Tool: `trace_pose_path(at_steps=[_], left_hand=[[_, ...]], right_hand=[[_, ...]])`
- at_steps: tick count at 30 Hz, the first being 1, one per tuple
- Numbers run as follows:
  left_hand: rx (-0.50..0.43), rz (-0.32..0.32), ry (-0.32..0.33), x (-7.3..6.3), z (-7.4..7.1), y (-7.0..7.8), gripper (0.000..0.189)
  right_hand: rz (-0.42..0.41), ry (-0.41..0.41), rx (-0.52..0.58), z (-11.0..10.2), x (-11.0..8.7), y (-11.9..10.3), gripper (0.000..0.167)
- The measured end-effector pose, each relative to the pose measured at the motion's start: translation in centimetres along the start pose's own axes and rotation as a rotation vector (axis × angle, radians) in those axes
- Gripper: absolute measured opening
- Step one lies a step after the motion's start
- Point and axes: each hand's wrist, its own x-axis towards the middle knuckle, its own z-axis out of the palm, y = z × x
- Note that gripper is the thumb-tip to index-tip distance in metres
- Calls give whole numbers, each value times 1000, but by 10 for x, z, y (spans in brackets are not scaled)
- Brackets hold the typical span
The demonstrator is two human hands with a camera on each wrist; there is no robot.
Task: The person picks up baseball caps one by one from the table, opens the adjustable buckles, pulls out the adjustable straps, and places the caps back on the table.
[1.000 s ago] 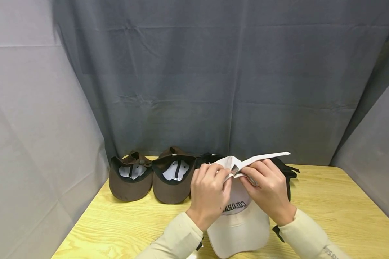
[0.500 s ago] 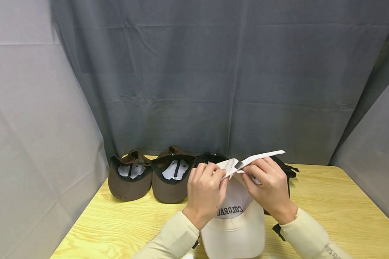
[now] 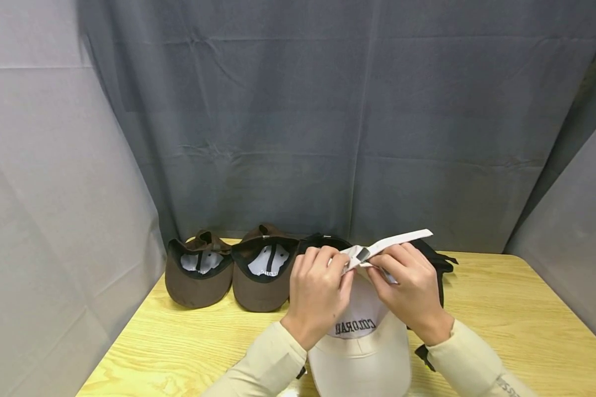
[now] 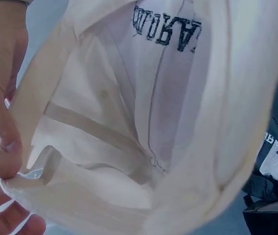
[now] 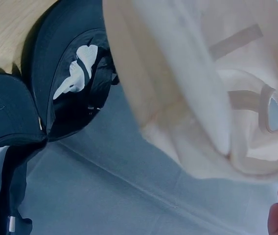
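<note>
In the head view a cream baseball cap point(image 3: 362, 369) hangs brim down, its inside facing me and dark letters showing reversed. My left hand point(image 3: 318, 292) pinches the back band just left of a metal buckle point(image 3: 362, 254). Thumb and fingers of my right hand point(image 3: 408, 289) grip the cap's strap point(image 3: 399, 239) to the right of that buckle. The strap's loose end sticks out past the right hand, up and to the right. In the left wrist view the cap's lining point(image 4: 100, 93) is seen from within. Part of the band lies hidden behind the fingers.
Two dark brown caps point(image 3: 198, 286) stand upside down at the table's back left. Black caps point(image 3: 427, 256) sit behind the hands, partly covered; the right wrist view shows two black caps point(image 5: 70, 73) side by side. A grey curtain point(image 3: 278, 138) backs the wooden table point(image 3: 516, 325).
The cap's brim has shifted slightly left. The strap's loose end has moved a little left and down, and the buckle now shows more clearly between the hands.
</note>
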Motion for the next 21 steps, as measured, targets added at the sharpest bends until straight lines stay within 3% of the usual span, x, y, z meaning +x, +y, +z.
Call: trace_pose_path(at_steps=[10, 17, 21], left_hand=[[4, 18, 10, 1, -3, -4, 11], [13, 25, 33, 0, -4, -5, 11], [10, 23, 35, -2, -5, -6, 12]], right_hand=[[8, 0, -3, 2, 1, -2, 6], [36, 4, -11, 3, 2, -3, 17], [53, 13, -17, 3, 2, -3, 9]])
